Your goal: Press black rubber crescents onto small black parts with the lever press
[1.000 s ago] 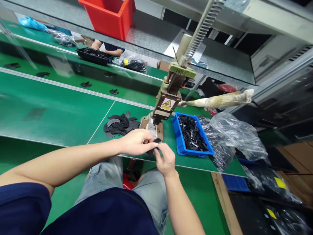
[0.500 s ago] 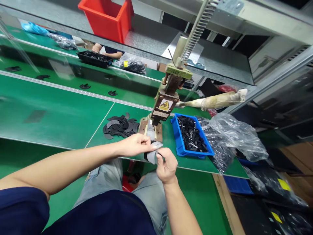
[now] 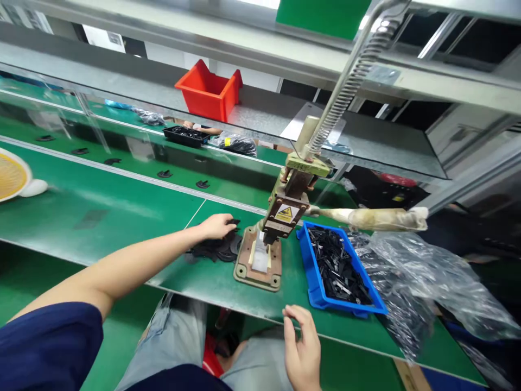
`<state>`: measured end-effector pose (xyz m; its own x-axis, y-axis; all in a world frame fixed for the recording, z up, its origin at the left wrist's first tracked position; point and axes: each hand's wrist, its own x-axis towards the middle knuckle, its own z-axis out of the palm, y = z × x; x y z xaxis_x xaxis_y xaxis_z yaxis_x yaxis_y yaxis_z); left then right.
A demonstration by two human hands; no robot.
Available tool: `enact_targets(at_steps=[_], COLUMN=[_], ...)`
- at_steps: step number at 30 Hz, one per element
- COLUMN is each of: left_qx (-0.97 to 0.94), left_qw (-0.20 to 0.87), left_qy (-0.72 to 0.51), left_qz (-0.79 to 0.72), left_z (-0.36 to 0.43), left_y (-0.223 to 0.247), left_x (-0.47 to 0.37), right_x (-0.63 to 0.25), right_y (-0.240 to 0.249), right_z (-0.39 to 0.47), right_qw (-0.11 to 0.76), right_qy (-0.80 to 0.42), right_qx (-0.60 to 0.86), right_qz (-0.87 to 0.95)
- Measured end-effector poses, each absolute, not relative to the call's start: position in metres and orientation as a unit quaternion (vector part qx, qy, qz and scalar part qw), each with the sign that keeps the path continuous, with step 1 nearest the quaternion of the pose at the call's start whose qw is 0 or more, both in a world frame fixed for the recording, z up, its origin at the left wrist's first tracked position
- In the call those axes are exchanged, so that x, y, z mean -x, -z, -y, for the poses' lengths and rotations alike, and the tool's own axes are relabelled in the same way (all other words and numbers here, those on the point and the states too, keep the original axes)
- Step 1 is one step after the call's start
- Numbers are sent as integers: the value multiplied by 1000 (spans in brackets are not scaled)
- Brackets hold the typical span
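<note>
My left hand (image 3: pixel 217 226) reaches over the pile of curved black parts (image 3: pixel 215 251) on the green workbench. Its fingers are closed on one curved black part (image 3: pixel 233 221), whose dark end pokes out past the fingertips. My right hand (image 3: pixel 302 345) is at the bench's front edge, fingers bent and apart, with nothing in it. Between the hands stands a hand press (image 3: pixel 285 212) on a metal base, with a pale plate (image 3: pixel 260 255) under its ram. To the right, a blue tray (image 3: pixel 311 277) holds many small black pieces.
The press lever (image 3: pixel 378 218) sticks out to the right above a clear plastic bag (image 3: pixel 439 277). Several black parts lie along the green strip behind the bench (image 3: pixel 130 212). A red bin (image 3: pixel 207 100) sits on the shelf. Across, a person's hands work at a black tray (image 3: pixel 185 140).
My hands have parted. The left has moved from the front edge to the pile; the right has let go of the curved part and opened. The view has shifted, showing a yellow-and-white round object at left.
</note>
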<state>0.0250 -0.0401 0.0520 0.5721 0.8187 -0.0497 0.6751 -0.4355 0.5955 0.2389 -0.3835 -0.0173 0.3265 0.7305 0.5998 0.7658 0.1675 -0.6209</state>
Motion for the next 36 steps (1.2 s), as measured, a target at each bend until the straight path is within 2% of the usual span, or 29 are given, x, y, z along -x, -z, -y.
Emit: enact_targets(at_steps=[1, 3, 7, 11, 14, 19, 22, 27, 36], left_qx=[-857, -863, -857, -860, -867, -840, -843, -861, -855], left_qw=[205, 142, 108, 95, 98, 108, 107, 108, 117], left_qy=[-106, -105, -109, -118, -143, -205, -207, -191, -226], left_qz=[-461, -474, -491, -487, -468, -490, -485, -459, -452], left_z=[16, -25, -75, -77, -53, 17, 60, 89, 73], left_y=[-57, -73, -96, -74, -34, 30, 50, 55, 53], left_x=[-33, -53, -81, -59, -12, 66, 87, 78, 65], right_x=[-241, -246, -268, -323, -378, -446, -460, -463, -455], right_y=[17, 11, -12, -30, -35, -32, -26, -20, -24], right_z=[386, 387, 384, 384, 379, 347, 327, 307, 308], right_qw=[495, 488, 465, 437, 351, 130, 66, 78, 119], right_qy=[18, 24, 54, 100, 111, 29, 2, -1, 24], right_qx=[646, 648, 659, 702, 773, 844, 850, 837, 844], right_qz=[580, 584, 589, 553, 517, 519, 522, 541, 522])
